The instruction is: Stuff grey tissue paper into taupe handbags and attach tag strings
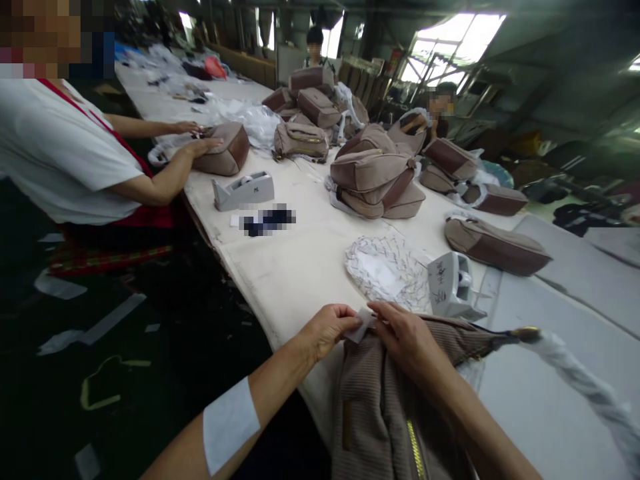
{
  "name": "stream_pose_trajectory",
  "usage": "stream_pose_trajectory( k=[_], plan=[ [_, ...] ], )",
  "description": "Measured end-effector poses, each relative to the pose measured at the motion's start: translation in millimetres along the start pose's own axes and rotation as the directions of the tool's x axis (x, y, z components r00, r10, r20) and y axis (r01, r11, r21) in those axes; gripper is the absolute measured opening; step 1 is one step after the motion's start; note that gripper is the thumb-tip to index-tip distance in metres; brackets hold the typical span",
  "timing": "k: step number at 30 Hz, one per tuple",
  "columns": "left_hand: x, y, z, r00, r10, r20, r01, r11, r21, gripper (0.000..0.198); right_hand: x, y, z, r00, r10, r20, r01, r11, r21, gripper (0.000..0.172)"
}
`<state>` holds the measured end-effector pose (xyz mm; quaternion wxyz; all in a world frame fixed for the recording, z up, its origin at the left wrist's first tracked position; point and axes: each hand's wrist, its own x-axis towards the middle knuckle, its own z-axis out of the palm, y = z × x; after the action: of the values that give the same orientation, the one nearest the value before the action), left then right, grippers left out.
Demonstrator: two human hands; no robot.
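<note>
A brown ribbed bag [370, 400] with a gold zipper lies at the table's near edge in front of me. At its top edge, my left hand [334, 327] pinches a small piece of white paper [359, 328] between thumb and fingers. My right hand [407, 333] rests on the bag's top beside the paper, fingers bent over the edge; what they hold, if anything, is hidden. The bag's strap [580, 373], wrapped in white material, stretches off to the right. A white patch [231, 424] sticks to my left forearm.
Beyond my hands stand a grey tape dispenser [450, 287] and a round tray [363, 273] with a wire-like pattern. Another dispenser [247, 190] is farther left. Bags [375, 173] are piled along the white table [280, 267]. At left, a co-worker [65, 153] handles a bag [227, 150].
</note>
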<state>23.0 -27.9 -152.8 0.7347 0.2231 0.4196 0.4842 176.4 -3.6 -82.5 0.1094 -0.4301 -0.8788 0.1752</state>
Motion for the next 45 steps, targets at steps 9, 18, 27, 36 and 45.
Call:
stream_pose_trajectory(
  k=[9,18,27,36,45],
  plan=[
    [-7,4,2.5,0.986,0.166,0.004,-0.166,0.985,0.053,0.030,21,6,-24,0.875,-0.036,0.482,0.077,0.995,-0.064,0.025],
    [-13,0,-46.6,0.970,0.243,-0.015,-0.231,0.938,0.260,0.027,19,-2,-15,0.890,0.030,0.455,-0.012,0.999,-0.044,0.025],
    [-21,5,-64.2,0.970,0.235,0.060,-0.232,0.827,0.511,0.017,21,-9,-8,0.886,-0.039,0.462,0.075,0.995,-0.061,0.029],
    [-42,26,-58.7,0.936,0.324,0.138,-0.319,0.617,0.719,0.009,20,-11,-8,0.893,-0.033,0.449,0.073,0.995,-0.071,0.030],
    [-26,26,-30.4,0.917,0.339,0.209,-0.383,0.607,0.696,0.015,27,-22,-1,0.882,-0.026,0.470,0.128,0.974,-0.185,0.026]
  ],
)
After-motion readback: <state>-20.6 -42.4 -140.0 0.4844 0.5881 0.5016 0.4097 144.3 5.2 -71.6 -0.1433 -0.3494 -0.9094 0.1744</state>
